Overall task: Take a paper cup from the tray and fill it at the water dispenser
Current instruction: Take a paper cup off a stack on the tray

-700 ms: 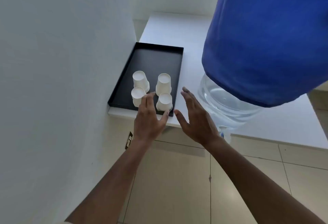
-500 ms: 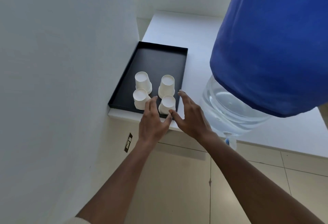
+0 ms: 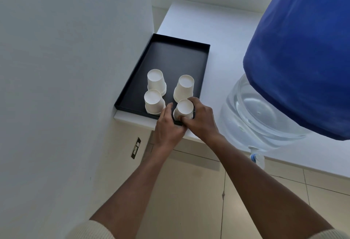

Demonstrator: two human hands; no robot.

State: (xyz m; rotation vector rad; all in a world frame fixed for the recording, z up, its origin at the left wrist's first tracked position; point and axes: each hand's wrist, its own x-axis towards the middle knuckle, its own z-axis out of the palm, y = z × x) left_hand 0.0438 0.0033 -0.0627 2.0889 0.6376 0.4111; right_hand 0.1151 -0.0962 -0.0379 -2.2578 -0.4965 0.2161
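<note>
A black tray (image 3: 176, 57) lies on a white counter and carries several upside-down white paper cups. The near right cup (image 3: 183, 109) stands at the tray's front edge. My right hand (image 3: 200, 120) wraps its fingers around that cup from the right and front. My left hand (image 3: 168, 125) rests against the cup's left side at the tray's front rim, touching my right hand. Another cup (image 3: 153, 102) stands just left of my left hand. The water dispenser (image 3: 253, 117), a clear bottle under a blue cover, is at the right, with its tap (image 3: 255, 157) low over the counter's front edge.
A white wall (image 3: 66, 68) runs close along the tray's left side, with a socket plate (image 3: 136, 148) below the counter. The white counter (image 3: 217, 30) stretches behind and to the right of the tray. Beige floor tiles (image 3: 198, 191) lie below.
Both hands have moved forward onto the tray. My right hand has closed around the near right cup, and my left hand has come against its left side.
</note>
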